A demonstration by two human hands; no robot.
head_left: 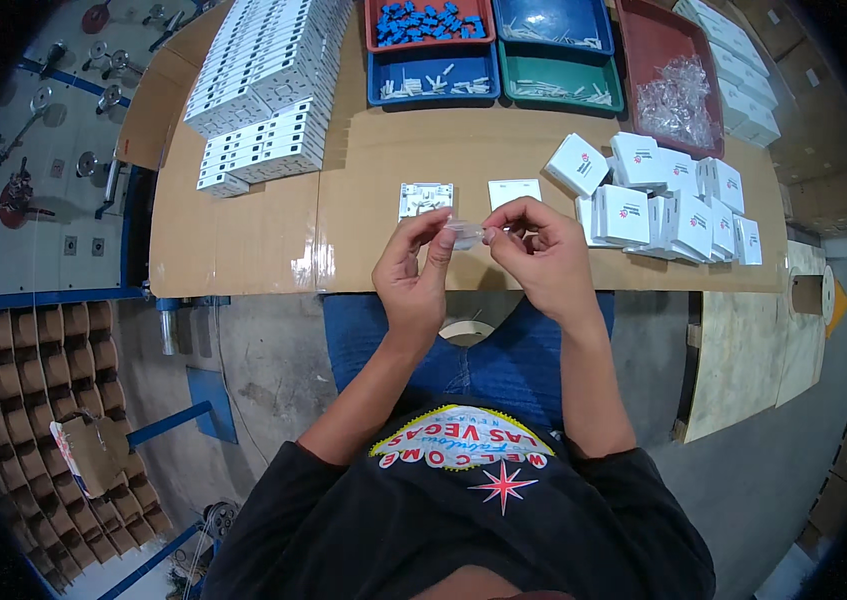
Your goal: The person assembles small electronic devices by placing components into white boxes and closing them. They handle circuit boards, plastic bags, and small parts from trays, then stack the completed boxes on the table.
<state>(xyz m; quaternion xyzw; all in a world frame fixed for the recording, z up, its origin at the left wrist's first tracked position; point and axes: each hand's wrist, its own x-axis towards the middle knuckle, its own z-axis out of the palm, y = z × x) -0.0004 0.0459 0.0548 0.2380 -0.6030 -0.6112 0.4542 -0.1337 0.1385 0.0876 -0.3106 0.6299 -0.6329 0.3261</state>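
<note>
A small clear plastic bag is stretched between my two hands, just above the table's near edge. My left hand pinches its left end between thumb and fingers. Its right end is gripped by my right hand, whose fingers are curled in. Whether anything lies inside the bag is too small to tell. Just beyond my left hand lies an open white plastic housing with small parts in it. A flat white cover lies beyond my right hand and is partly hidden by it.
Tall stacks of white housings stand at the back left of the cardboard-covered table. Trays at the back hold blue parts, white pins and clear plastic bags. White boxed units are heaped at the right.
</note>
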